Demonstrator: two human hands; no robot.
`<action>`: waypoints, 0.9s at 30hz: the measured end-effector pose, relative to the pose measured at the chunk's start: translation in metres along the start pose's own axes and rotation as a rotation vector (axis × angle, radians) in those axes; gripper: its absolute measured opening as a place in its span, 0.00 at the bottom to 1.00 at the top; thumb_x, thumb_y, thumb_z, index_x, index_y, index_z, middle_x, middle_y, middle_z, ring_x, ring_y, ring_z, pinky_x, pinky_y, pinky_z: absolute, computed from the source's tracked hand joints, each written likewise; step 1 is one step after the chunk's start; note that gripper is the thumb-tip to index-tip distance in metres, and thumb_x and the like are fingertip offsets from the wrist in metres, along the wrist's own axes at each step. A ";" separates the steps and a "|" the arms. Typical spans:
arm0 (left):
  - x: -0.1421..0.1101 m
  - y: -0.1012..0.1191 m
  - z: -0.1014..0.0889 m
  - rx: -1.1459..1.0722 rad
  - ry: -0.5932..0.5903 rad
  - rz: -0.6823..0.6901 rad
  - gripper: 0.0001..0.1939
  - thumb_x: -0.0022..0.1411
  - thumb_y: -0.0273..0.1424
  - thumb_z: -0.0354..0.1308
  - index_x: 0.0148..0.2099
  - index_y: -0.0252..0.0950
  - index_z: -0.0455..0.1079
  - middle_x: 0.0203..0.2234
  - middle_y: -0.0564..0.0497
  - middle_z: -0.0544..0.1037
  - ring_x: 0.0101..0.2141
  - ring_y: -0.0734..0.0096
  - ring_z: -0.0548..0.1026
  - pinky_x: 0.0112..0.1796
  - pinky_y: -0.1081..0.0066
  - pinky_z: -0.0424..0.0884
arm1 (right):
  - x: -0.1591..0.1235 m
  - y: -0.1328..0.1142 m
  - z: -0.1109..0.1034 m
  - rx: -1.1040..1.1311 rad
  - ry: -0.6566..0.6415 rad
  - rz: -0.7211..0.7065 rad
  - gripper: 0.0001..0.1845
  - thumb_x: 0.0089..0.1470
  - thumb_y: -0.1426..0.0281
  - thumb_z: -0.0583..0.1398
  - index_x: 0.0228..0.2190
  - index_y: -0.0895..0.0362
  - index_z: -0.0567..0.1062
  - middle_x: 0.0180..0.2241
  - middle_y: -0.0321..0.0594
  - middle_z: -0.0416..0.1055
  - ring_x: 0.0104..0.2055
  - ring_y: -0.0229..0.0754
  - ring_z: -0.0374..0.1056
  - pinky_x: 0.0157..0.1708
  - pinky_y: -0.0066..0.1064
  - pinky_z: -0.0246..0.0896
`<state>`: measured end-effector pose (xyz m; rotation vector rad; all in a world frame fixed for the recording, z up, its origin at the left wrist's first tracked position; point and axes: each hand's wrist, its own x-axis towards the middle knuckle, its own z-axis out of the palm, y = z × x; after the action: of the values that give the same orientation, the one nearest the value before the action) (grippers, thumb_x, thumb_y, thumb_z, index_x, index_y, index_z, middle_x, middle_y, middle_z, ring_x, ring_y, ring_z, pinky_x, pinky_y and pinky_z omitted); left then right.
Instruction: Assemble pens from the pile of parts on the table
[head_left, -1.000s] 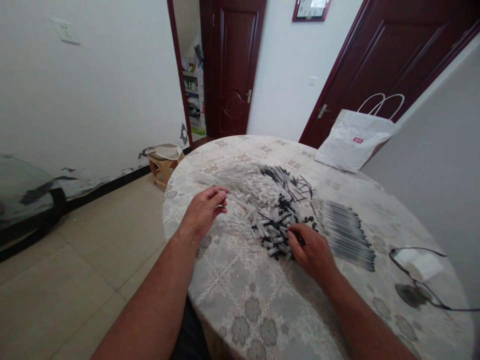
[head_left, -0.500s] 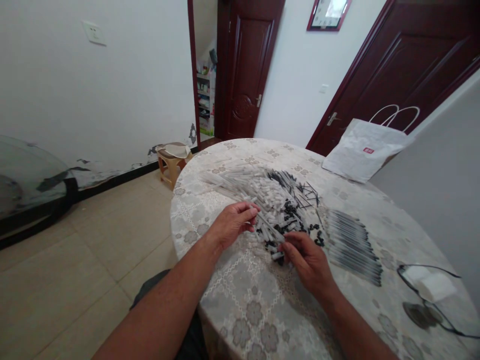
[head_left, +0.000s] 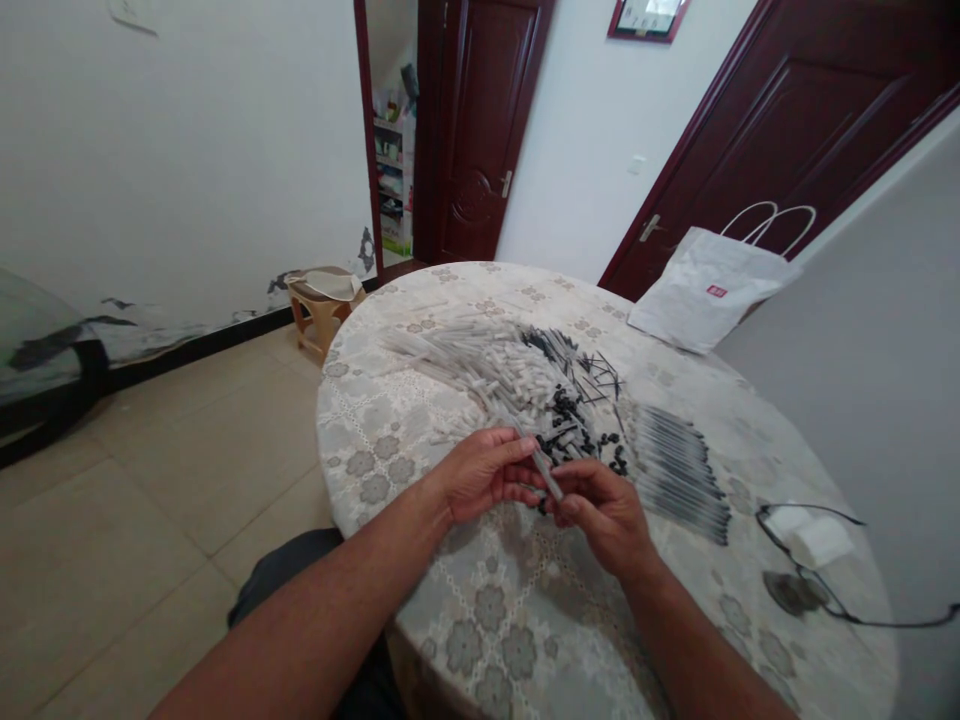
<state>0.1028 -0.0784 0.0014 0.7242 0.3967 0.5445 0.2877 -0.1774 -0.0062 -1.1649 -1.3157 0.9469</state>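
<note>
1. Just in front of the heap of pale, translucent plastic tubes (head_left: 495,365), in the head view, the left hand (head_left: 491,475) has its thumb and fingers closed on a slim, pale plastic tube (head_left: 547,470).
2. Against that tube's lower end, nearer the wearer than the heap, the right hand (head_left: 604,510) has its fingertips drawn in; whether they clamp it, I cannot tell.
3. Along the heap's right side lie small black parts (head_left: 568,408) and thin dark sticks (head_left: 596,372).
4. Farther right of the heap sits a row of pale, dark-ended tubes (head_left: 681,472), then black-framed glasses (head_left: 802,570).
5. Beyond the heap, toward the right, stands a white, twin-handled bag (head_left: 705,285).
</note>
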 end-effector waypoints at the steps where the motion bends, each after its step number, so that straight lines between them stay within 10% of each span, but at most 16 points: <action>1: 0.000 -0.001 0.001 -0.007 -0.004 -0.004 0.14 0.60 0.36 0.70 0.40 0.32 0.71 0.33 0.43 0.82 0.31 0.67 0.82 0.30 0.72 0.79 | 0.000 -0.001 0.000 -0.003 0.000 -0.006 0.16 0.54 0.58 0.70 0.40 0.53 0.79 0.26 0.36 0.78 0.24 0.38 0.72 0.24 0.28 0.70; 11: 0.004 -0.010 0.005 -0.084 0.036 0.010 0.13 0.64 0.36 0.66 0.42 0.35 0.67 0.37 0.43 0.82 0.32 0.64 0.83 0.29 0.67 0.81 | 0.001 0.003 -0.001 -0.133 0.080 -0.041 0.16 0.61 0.56 0.64 0.43 0.54 0.78 0.30 0.39 0.78 0.25 0.39 0.71 0.26 0.30 0.69; 17: 0.006 0.011 0.001 -0.166 0.260 0.174 0.10 0.65 0.31 0.65 0.38 0.35 0.66 0.31 0.46 0.81 0.33 0.62 0.84 0.31 0.68 0.81 | 0.012 0.005 -0.021 -0.423 0.349 -0.059 0.16 0.65 0.57 0.58 0.44 0.55 0.77 0.30 0.39 0.77 0.27 0.39 0.70 0.28 0.30 0.67; 27: 0.004 0.046 -0.023 -0.252 0.512 0.380 0.05 0.69 0.26 0.57 0.37 0.33 0.69 0.29 0.46 0.82 0.32 0.65 0.83 0.32 0.70 0.79 | 0.023 0.013 -0.048 -1.149 0.010 -0.171 0.09 0.64 0.71 0.57 0.41 0.56 0.78 0.39 0.46 0.75 0.42 0.47 0.72 0.44 0.35 0.66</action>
<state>0.0794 -0.0358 0.0178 0.4083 0.6568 1.1279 0.3386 -0.1565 -0.0091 -1.8269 -1.9800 -0.0371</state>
